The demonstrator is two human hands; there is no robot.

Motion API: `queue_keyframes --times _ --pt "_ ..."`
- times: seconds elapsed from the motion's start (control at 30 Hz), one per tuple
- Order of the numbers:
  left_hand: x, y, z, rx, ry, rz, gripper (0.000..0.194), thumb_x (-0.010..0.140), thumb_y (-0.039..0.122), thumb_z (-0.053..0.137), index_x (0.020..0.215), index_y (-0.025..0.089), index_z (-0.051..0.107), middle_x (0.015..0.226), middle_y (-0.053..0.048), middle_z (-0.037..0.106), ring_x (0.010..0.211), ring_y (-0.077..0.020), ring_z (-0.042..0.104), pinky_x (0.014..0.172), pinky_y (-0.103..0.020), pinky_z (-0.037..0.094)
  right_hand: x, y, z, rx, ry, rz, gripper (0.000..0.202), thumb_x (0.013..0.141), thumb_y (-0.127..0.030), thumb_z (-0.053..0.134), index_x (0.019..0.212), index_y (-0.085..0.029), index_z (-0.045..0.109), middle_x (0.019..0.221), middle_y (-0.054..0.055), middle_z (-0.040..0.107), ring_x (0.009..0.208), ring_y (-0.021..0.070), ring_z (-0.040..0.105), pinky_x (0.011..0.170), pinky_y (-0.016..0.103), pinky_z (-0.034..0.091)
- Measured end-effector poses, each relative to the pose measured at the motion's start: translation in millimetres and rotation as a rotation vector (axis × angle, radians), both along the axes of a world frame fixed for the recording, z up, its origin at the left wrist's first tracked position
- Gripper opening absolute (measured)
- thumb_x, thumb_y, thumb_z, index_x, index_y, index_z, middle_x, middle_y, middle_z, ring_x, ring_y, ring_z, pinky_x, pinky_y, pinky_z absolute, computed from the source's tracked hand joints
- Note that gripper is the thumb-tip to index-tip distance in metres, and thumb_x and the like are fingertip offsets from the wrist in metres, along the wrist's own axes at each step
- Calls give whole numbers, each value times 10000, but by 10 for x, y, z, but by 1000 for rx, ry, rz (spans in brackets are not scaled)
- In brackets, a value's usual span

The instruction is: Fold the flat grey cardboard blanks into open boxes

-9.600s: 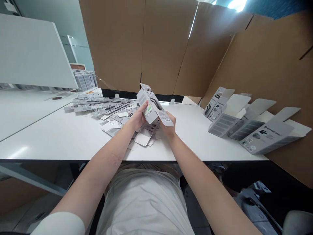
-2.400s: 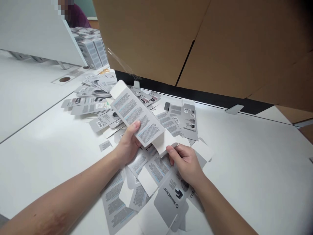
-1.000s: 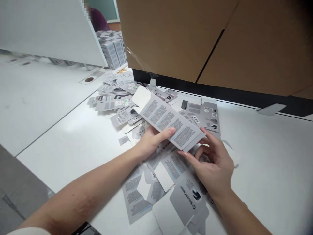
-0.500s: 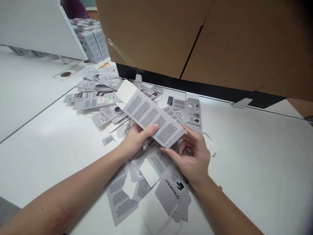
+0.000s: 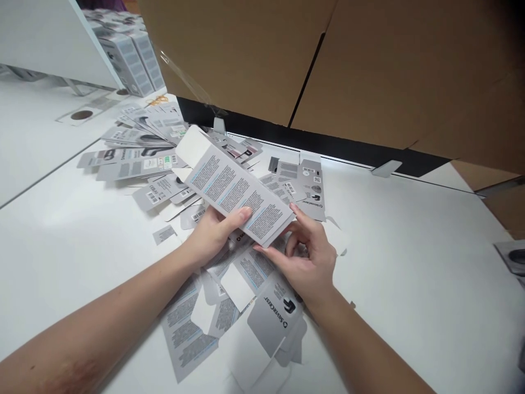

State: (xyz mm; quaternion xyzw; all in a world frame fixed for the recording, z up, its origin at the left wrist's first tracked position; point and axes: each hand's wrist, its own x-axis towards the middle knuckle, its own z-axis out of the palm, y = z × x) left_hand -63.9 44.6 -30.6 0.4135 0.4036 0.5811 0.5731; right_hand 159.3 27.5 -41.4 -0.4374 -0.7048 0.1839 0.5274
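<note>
A grey printed carton (image 5: 241,189) with a raised white end flap is held tilted over the table. My left hand (image 5: 215,232) is closed round its lower long side, thumb on the printed face. My right hand (image 5: 309,254) is at the carton's near right end, thumb and a finger at its two corners and the other fingers curled. Flattened grey cartons (image 5: 274,314) lie below and between my forearms. Beyond my left hand, more flat cartons (image 5: 139,164) are fanned out in overlapping piles.
A large brown cardboard panel (image 5: 246,60) stands along the back, with white clips at its foot. Upright cartons (image 5: 131,63) stand at the back left beside a white panel (image 5: 49,41). Another printed item (image 5: 512,256) lies at the right edge.
The whole view has shifted, so the table and both hands appear further left. The carton stays in my hands with nearly the same tilt and grip.
</note>
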Motion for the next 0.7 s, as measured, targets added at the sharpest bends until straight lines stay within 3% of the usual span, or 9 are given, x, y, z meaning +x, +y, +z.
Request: queue_keyframes --times 0.23,0.4,0.5,0.6,0.7 --pt "25 -6 86 20 63 -5 725 909 651 1023 1460 236 799 1362 -163 872 1439 -470 770 1323 -655 573 13 21 30 -27 58 73 827 920 -404 1084 1633 -365 668 1045 -26 807 524 114 554 483 330 584" --pt "55 -7 180 65 85 -10 795 918 675 1007 1542 247 763 1382 -169 867 1420 -481 770 1299 -686 576 27 28 25 -48 52 42 818 903 -451 1094 1599 -341 680 1030 -26 791 526 112 547 490 330 591" --pt "62 -9 221 62 96 -24 716 905 688 1011 1431 249 806 1350 -162 872 1409 -486 769 1284 -682 585 24 29 12 -53 52 20 819 892 -499 1098 1578 -337 681 1056 -17 792 521 112 548 486 335 588" --pt "55 -8 208 58 90 -49 609 896 668 1025 1288 243 833 1345 -162 873 1386 -476 778 1267 -654 602 20 26 -2 -42 68 27 816 894 -508 1096 1571 -341 674 1074 -13 798 518 111 552 475 328 573" --pt "41 -3 139 47 50 -43 586 914 635 1022 1299 236 831 1383 -159 867 1422 -462 773 1294 -629 592 24 21 -13 -39 65 39 852 877 -517 1108 1582 -335 666 1102 7 819 521 117 562 468 333 574"
